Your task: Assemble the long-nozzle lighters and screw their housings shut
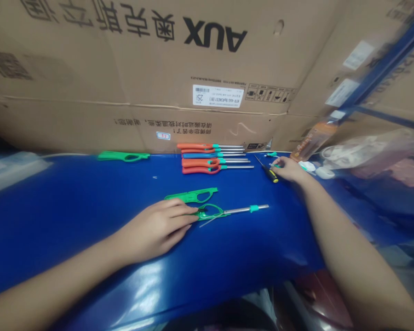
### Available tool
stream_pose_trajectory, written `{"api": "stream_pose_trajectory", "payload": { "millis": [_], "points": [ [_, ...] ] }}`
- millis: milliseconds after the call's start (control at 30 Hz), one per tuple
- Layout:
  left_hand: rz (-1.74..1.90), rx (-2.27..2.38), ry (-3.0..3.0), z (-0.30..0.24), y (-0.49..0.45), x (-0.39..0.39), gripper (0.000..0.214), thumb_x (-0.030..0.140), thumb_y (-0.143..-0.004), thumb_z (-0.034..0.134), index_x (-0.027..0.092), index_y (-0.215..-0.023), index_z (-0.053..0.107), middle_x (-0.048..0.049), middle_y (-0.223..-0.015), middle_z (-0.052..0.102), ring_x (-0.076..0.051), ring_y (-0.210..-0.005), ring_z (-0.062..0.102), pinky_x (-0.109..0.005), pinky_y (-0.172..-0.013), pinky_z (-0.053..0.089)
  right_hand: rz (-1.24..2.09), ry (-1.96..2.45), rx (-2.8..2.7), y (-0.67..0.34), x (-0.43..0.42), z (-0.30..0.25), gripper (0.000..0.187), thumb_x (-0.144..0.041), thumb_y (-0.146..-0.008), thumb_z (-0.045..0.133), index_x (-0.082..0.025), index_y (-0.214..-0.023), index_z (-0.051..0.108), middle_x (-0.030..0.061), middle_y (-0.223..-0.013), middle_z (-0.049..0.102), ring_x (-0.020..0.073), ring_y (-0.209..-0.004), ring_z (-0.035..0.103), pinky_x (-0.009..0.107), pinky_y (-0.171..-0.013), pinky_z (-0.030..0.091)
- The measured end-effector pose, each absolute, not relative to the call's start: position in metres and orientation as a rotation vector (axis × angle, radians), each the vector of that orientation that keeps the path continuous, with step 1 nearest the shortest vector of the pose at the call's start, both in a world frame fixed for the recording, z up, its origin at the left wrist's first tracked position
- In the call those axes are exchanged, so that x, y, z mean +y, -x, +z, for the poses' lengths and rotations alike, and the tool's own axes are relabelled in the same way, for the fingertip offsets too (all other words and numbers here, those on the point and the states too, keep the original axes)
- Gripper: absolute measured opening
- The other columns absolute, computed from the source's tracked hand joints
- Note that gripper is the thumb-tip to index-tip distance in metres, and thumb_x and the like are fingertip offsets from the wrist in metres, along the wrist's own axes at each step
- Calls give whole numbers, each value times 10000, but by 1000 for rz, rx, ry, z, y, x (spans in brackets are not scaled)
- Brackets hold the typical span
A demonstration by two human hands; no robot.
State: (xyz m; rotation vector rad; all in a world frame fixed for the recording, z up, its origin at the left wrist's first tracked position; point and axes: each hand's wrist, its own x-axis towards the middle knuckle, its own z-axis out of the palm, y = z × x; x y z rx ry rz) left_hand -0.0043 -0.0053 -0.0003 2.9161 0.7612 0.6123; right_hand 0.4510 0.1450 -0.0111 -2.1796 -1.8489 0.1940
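My left hand is closed over the handle end of an opened green gas lighter lying on the blue table. From the lighter a metal tube with a teal collar points right, and a thin rod lies slantwise across it. Just behind lies a loose green handle shell, close to my fingers. My right hand is at the back right with its fingertips pinched together near small teal parts. What they hold is too small to make out. A screwdriver with a black and yellow handle lies beside those fingertips.
Several orange, red and blue lighters lie in a row against the cardboard wall. Another green shell is at back left. An orange bottle, white pieces and plastic bags are on the right.
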Motion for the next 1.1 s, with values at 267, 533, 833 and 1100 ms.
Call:
{"api": "stream_pose_trajectory", "payload": {
  "millis": [267,533,833,1100],
  "points": [
    [608,760,-2927,0,6,-6,316,209,-1021,509,213,-1275,696,-34,-1303,719,-253,-1138,659,-449,-981,589,224,2059,-1767,-447,139,-8,287,-371,-980,638,-150,-1164,650,68,-1119,684,178,-936,680,374,-820,595],
    [619,759,-2937,1,3,-5,319,210,-1022,499,216,-1265,705,-36,-1288,727,-249,-1129,668,-432,-969,595,203,1934,-1647,-429,135,-5,117,-231,-834,738,-159,-840,646,28,-843,694,179,-761,651,355,-780,542],
    [626,751,-2929,1,3,-5,315,209,-1020,504,213,-1259,709,-44,-1279,729,-252,-1122,669,-438,-968,591,270,1628,-1348,-413,135,9,213,-322,-760,722,-223,-775,534,45,-787,667,211,-759,661,377,-744,568],
    [635,763,-2849,1,3,-3,324,184,-1003,526,225,-1273,701,-58,-1276,728,-243,-1144,664,-427,-993,576,888,1376,-1408,-364,110,6,316,-424,-738,782,-199,-920,654,6,-712,673,158,-689,699,350,-723,646]
  ]
}}
